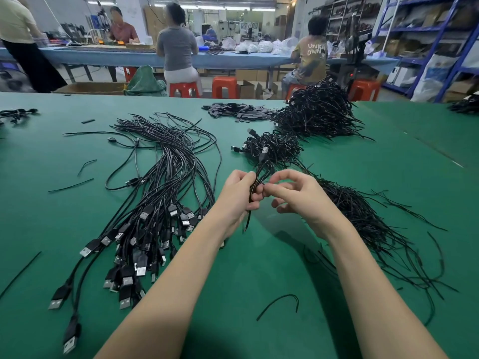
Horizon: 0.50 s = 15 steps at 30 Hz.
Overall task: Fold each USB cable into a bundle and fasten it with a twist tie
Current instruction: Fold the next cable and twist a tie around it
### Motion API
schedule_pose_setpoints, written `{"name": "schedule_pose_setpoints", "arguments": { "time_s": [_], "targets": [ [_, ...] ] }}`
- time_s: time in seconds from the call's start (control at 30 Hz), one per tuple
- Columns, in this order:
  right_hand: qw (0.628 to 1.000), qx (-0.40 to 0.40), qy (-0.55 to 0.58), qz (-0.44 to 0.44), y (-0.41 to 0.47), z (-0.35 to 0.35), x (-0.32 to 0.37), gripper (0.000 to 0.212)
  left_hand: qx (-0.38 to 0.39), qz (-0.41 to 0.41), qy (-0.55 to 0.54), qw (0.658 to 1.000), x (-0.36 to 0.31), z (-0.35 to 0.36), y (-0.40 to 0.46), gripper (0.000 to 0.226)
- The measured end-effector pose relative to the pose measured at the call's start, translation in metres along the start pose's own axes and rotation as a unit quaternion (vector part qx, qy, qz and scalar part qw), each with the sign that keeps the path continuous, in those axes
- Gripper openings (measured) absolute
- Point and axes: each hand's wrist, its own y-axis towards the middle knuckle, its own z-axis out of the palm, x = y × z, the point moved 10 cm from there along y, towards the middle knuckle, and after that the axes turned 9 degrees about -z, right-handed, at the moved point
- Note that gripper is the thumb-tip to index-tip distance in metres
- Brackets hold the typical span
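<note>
**Tying off the bundle in my hands**

My left hand is wrapped around a folded USB cable, fingers curled tight on the gathered loops so they stay together. The cable's plug sticks up past my knuckles, and one loose end hangs below my palm. My right hand is right against the left, its thumb and forefinger pinched together at the middle of the bundle. I judge they are working a twist tie there, though the tie itself is too thin and hidden between my fingers to make out.

So the fold looks done and the fastening is the step in hand. The next move calls for keeping my left grip firm so the loops do not spring apart, while my right fingers wind the tie ends around each other until they hold.

Everything else sits around that bundle on the green table. To its left lies the spread of unfolded cables, plugs toward me. To its right, the heap of loose twist ties. Beyond it, a small pile of finished bundles, and a much larger pile further back to the right.
</note>
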Motion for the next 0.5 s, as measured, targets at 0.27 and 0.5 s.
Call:
{"name": "schedule_pose_setpoints", "arguments": {
  "time_s": [0.27, 0.5],
  "targets": [
    [0.992, 0.029, -0.125, -0.010, -0.002, -0.009, 0.002, 0.004, 0.025, -0.006, 0.019, 0.999, 0.005, 0.004, -0.003, 0.012],
    [0.995, 0.028, 0.057, 0.073, -0.007, -0.008, -0.019, 0.006, 0.043, -0.017, -0.028, 0.999, 0.004, 0.007, -0.005, 0.018]
  ]
}}
